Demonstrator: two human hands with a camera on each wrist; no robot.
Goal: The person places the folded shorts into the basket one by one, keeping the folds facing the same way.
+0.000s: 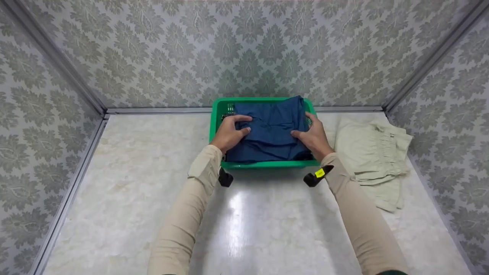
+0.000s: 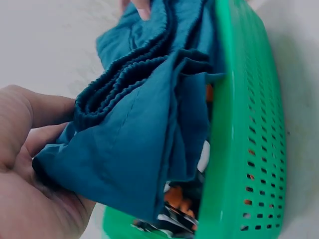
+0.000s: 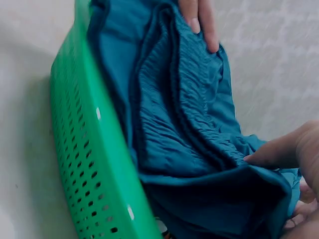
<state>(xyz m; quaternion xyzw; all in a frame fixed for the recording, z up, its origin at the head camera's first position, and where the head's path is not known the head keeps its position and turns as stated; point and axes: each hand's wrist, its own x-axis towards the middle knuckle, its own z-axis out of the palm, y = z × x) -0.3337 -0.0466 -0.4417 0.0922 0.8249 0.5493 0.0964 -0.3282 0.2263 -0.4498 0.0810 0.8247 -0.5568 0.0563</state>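
A folded pair of blue pants (image 1: pixel 269 126) with a gathered elastic waistband (image 3: pixel 172 104) lies over the green plastic basket (image 1: pixel 263 165). My left hand (image 1: pixel 229 133) grips the left side of the pants, thumb on one face and fingers round the edge, as the left wrist view shows. On the opposite side, my right hand (image 1: pixel 315 135) pinches the fabric between thumb and fingers. Beneath the pants, some patterned orange, black and white cloth (image 2: pixel 179 204) shows inside the basket; most of it is hidden.
Beige elastic-waist bottoms (image 1: pixel 370 152) lie spread on the pale tabletop (image 1: pixel 153 183) to the right of the basket. Patterned panels (image 1: pixel 244 49) in grey frames stand behind and at both sides. The basket is close to the back panel.
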